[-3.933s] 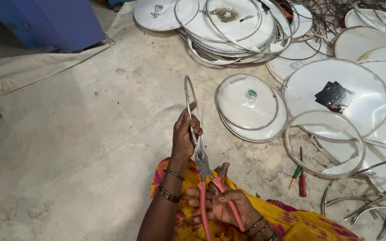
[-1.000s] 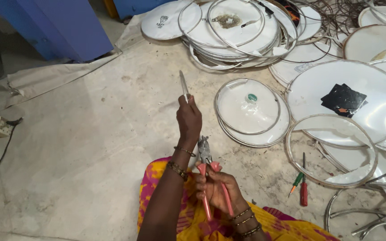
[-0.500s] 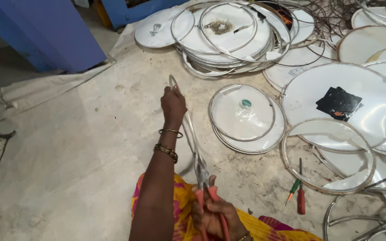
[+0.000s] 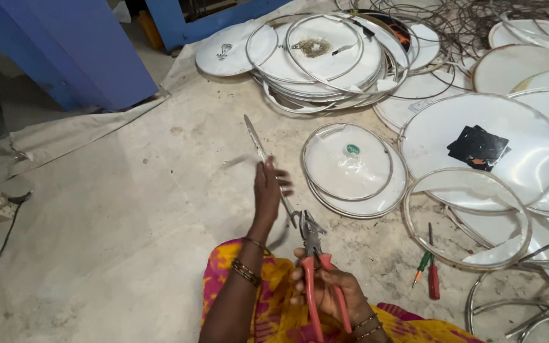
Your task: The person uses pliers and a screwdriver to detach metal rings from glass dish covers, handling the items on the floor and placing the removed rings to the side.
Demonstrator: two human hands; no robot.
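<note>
From the head camera, the left hand (image 4: 268,190) has its fingers wrapped tight on a thin metal strip (image 4: 263,157) that sticks up past them, so it stays steady, while the right hand (image 4: 324,293) squeezes the red pliers (image 4: 313,251) whose tip bites the strip's low end, just below the left fingers.

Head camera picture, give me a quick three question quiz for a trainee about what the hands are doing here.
1. True or false: the right hand grips red-handled pliers.
2. What does the left hand hold? A) a screwdriver B) a thin metal strip C) a round white disc
3. Fill in: the two small screwdrivers lie on the floor to the person's ____ side.

Key: 1 true. 2 B, the metal strip, whose lower end meets the pliers' nose. 3 right, just below the rim of a metal hoop.
</note>
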